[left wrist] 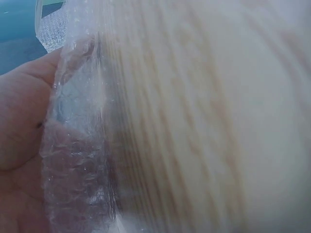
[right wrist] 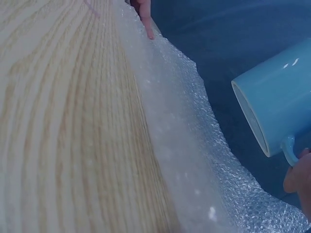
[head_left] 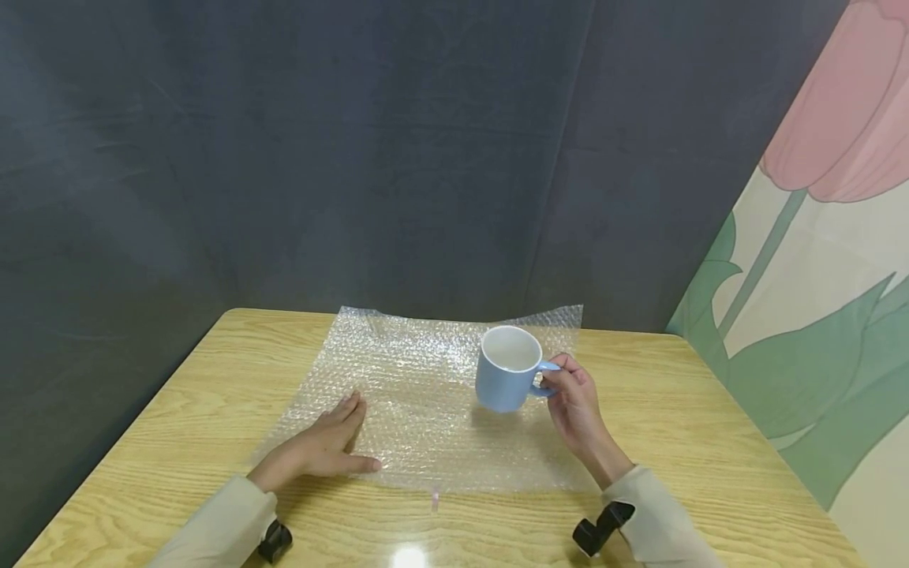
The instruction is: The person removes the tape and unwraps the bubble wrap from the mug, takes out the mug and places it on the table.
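A light blue mug [head_left: 503, 383] with a white inside hangs upright over the bubble wrap [head_left: 419, 442], its shadow falling on the sheet below. My right hand [head_left: 574, 402] pinches the mug's handle from the right side. In the right wrist view the mug [right wrist: 279, 97] stands apart from the bubble wrap [right wrist: 175, 126]. My left hand [head_left: 327, 443] lies flat on the sheet's left part, fingers straight and thumb spread. In the left wrist view the edge of the bubble wrap [left wrist: 77, 160] covers part of the left hand [left wrist: 22, 116].
The sheet lies on a wooden table [head_left: 710, 442]. A small pinkish strip [head_left: 435, 502] is at the sheet's near edge. Behind the table hangs a dark curtain [head_left: 398, 158]; a wall with painted tulips [head_left: 824, 315] rises on the right.
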A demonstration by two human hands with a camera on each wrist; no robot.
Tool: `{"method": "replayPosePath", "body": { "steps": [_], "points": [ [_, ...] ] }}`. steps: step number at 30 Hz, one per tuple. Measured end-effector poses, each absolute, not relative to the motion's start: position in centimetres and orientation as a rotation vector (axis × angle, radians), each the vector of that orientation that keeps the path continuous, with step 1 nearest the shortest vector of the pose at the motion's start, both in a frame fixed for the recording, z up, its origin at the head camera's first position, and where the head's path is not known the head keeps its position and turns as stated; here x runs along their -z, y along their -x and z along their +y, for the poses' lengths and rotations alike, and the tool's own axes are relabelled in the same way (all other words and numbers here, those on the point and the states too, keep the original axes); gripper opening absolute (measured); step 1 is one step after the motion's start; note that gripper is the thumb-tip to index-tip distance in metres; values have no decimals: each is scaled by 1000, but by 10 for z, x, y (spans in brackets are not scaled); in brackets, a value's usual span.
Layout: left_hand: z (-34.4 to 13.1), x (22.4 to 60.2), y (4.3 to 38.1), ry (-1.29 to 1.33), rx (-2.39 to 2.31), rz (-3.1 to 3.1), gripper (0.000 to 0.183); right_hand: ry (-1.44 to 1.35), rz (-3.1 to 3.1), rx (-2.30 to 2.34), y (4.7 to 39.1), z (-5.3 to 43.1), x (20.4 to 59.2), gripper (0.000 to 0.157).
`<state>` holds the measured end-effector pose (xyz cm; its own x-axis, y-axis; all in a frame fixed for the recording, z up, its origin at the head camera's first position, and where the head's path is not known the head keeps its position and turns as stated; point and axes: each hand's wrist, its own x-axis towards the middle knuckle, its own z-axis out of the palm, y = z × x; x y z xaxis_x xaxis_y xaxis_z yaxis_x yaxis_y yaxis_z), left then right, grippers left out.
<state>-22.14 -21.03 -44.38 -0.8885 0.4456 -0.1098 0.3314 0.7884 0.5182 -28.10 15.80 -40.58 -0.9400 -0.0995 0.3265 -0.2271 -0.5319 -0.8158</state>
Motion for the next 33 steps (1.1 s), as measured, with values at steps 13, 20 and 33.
{"method": "replayPosePath", "body": {
  "steps": [13, 20, 33],
  "points": [
    [-211, 445, 220, -617, -751, 2743, 105, -487, -1448, -2609, 281, 177, 400, 32],
    [-211, 448, 222, -627, -739, 2749, 105, -476, -1404, -2623, 282, 196, 398, 32],
    [-211, 444, 223, -615, -729, 2756, 105, -404, -1271, -2609, 285, 231, 400, 33]
  ]
}}
